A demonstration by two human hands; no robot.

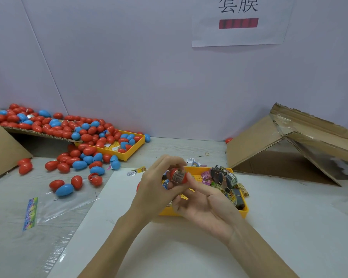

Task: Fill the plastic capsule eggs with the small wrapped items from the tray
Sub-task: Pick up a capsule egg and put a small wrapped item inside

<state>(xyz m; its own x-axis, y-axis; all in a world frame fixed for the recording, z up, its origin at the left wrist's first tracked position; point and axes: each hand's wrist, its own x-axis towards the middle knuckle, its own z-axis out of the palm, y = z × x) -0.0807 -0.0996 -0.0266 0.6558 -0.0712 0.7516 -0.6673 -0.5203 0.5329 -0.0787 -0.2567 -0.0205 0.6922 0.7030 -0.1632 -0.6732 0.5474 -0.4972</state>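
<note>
Both hands meet over the near tray (201, 213): left hand (155, 189) grips a red egg (179, 177), right hand (205, 201) pinches it too. Far-left egg pile (68, 129) awaits; plenty left.

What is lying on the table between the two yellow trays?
In the head view, small loose packets near the near tray; otherwise bare table up to the far tray.

hands (159, 189) (205, 205) pinching red egg (179, 177), yellow tray (243, 212)
</note>
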